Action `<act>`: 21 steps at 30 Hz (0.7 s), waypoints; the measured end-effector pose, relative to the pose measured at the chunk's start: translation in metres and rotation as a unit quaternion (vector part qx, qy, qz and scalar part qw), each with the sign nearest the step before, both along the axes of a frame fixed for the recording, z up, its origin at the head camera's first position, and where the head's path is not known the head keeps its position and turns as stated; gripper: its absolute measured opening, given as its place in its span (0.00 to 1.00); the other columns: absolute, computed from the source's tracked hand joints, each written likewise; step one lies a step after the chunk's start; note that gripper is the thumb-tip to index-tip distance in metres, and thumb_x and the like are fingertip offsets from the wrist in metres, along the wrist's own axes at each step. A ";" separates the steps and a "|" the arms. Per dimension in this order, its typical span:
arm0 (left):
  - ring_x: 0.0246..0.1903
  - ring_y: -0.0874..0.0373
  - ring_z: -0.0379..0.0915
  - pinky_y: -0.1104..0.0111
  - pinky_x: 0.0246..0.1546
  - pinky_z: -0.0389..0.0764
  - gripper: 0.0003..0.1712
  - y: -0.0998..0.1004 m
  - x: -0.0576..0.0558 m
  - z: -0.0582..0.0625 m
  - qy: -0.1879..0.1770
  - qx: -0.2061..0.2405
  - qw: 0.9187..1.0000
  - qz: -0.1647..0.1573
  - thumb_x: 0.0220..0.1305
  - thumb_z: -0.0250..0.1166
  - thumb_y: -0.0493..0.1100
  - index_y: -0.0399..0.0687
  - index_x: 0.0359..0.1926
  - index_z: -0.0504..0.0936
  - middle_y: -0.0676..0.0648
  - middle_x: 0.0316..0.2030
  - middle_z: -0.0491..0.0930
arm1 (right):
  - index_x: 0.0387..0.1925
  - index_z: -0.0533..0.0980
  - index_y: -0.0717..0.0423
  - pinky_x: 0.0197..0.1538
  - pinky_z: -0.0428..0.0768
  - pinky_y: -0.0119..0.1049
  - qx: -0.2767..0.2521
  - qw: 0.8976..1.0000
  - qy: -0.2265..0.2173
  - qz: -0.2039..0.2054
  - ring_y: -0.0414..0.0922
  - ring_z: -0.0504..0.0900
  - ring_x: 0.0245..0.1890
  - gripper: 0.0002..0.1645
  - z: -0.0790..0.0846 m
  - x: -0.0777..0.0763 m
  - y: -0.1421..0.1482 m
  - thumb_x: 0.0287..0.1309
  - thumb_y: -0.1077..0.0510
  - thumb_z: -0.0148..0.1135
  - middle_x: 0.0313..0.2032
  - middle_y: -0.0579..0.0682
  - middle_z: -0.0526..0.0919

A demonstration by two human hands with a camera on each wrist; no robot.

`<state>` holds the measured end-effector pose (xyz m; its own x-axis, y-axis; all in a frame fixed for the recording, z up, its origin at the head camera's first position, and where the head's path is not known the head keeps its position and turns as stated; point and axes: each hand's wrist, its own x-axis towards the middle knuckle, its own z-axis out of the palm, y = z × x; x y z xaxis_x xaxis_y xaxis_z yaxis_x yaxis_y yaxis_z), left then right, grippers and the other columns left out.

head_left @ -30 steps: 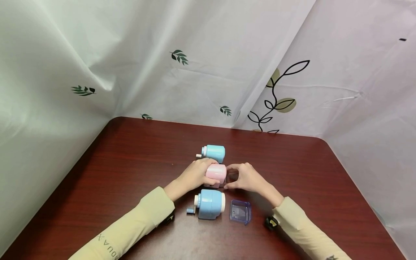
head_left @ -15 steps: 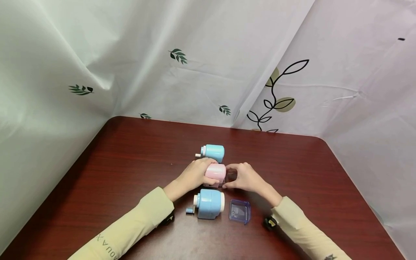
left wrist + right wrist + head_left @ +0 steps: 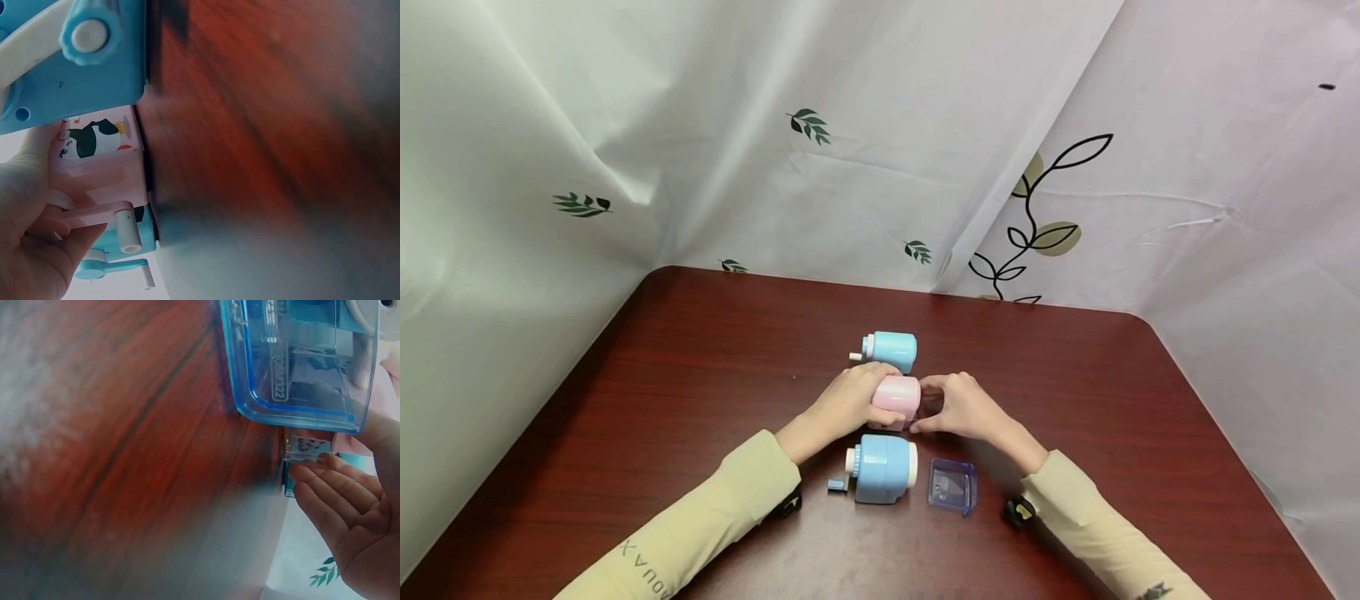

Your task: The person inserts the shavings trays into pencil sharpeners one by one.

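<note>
My left hand grips a pink crank pencil sharpener from its crank side. Its pink crank and a panda-like picture show in the left wrist view. At the sharpener's other end, my right hand holds a small clear shavings drawer between thumb and fingers. Dark bits show in this drawer, which sits low against the pink body; how far it is inserted cannot be seen. Nearer me stands a larger blue pencil sharpener, with a loose transparent blue-purple drawer to its right.
A light-blue crank sharpener stands just behind the pink one. All are on a dark red-brown wooden table. White cloth with leaf prints hangs behind and at the sides.
My right hand has edged slightly left toward the pink sharpener. My left hand keeps its grip, and the head view has shifted a little.
</note>
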<state>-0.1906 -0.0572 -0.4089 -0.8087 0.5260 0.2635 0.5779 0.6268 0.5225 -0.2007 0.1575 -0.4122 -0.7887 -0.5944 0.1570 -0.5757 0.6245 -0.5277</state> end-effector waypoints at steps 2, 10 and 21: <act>0.35 0.57 0.71 0.63 0.37 0.75 0.31 0.000 0.000 0.000 0.001 -0.002 1.000 0.002 0.43 0.72 0.52 0.43 0.48 0.75 0.46 0.41 0.77 | 0.40 0.78 0.54 0.38 0.78 0.29 0.001 1.000 0.002 -0.001 0.29 0.78 0.35 0.31 0.000 0.000 0.000 0.31 0.46 0.76 0.34 0.44 0.84; 0.35 0.57 0.71 0.63 0.37 0.75 0.31 0.000 0.000 0.000 -0.004 -0.002 1.000 0.003 0.43 0.72 0.51 0.44 0.48 0.74 0.46 0.41 0.77 | 0.41 0.78 0.55 0.38 0.78 0.30 0.006 1.000 0.010 -0.008 0.31 0.78 0.35 0.32 0.000 0.001 -0.002 0.30 0.45 0.76 0.35 0.45 0.84; 0.36 0.57 0.71 0.63 0.37 0.75 0.31 0.000 0.001 -0.001 0.006 -0.007 1.000 -0.001 0.44 0.72 0.52 0.43 0.48 0.74 0.46 0.42 0.77 | 0.40 0.78 0.53 0.35 0.77 0.30 0.019 1.000 0.014 -0.016 0.32 0.77 0.31 0.32 0.002 0.002 -0.006 0.29 0.43 0.76 0.33 0.43 0.84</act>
<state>-0.1895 -0.0572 -0.4097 -0.8046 0.5312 0.2654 0.5852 0.6333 0.5064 -0.1982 0.1513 -0.4107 -0.8027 -0.5755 0.1567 -0.5695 0.6615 -0.4879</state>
